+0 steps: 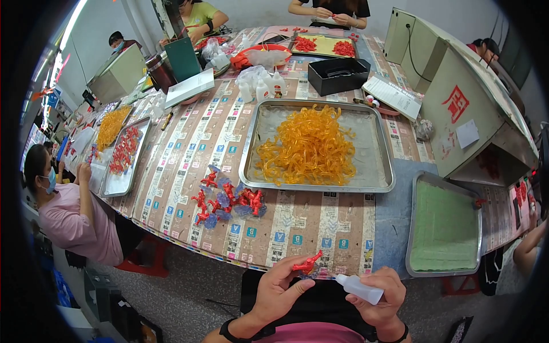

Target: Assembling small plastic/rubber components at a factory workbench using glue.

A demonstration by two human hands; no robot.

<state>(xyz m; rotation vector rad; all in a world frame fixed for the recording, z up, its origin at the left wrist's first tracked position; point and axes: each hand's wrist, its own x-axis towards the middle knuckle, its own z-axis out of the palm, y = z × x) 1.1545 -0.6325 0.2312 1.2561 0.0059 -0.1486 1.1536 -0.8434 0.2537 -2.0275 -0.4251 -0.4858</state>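
Note:
Near the table's front edge, my left hand (281, 290) pinches a small red figurine (307, 264) with a clear bluish base under it. My right hand (382, 294) is closed round a white squeeze bottle (360, 288), its narrow tip pointing left at the figurine's base. Whether the tip touches the base I cannot tell. Left of centre lies a group of similar red figurines (227, 197) on translucent blue bases. Behind my hands a metal tray (251, 166) holds a heap of curled orange translucent plastic pieces (309, 146).
A green-lined tray (446, 228) lies at the right, beside a pale metal cabinet (469, 120). Further back stand a black box (338, 77) and several white bottles (257, 86). A tray of red parts (123, 154) sits at the left by a seated person (74, 206).

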